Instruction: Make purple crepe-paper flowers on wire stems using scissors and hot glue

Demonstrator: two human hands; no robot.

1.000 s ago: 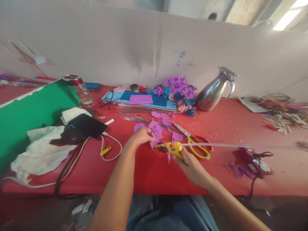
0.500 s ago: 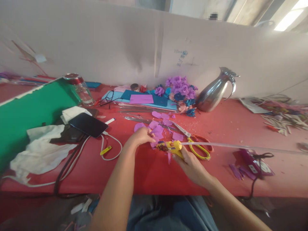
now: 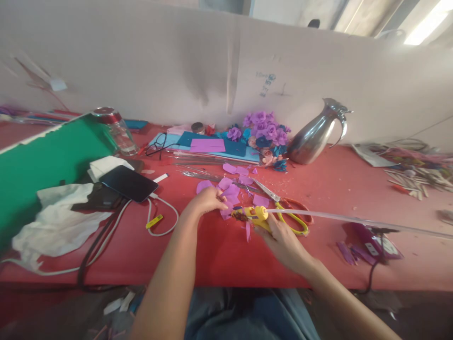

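My right hand (image 3: 286, 241) is wrapped round the handle of a yellow glue gun (image 3: 256, 214). A long clear glue stick (image 3: 329, 215) runs out of its back to the right. The gun's stained nose points left, towards my left hand (image 3: 209, 200), whose fingertips pinch a purple paper petal (image 3: 226, 211). Part of that petal is hidden behind the fingers. Several loose purple petals (image 3: 230, 191) lie just beyond both hands. Scissors (image 3: 292, 217) with yellow and orange handles rest on the red tabletop (image 3: 219, 259), partly behind the glue gun and right hand.
Purple paper flowers (image 3: 264, 127) stand at the back beside a steel jug (image 3: 316, 134). Blue and purple paper sheets (image 3: 208, 145) lie behind the petals. On the left are a phone (image 3: 129, 183), a white cable (image 3: 173, 208), crumpled tissue (image 3: 60, 226) and a glass bottle (image 3: 118, 134).
Both hands stay nearly in place, the glue gun close to the petal. The trailing glue stick dips slightly lower at its right end.
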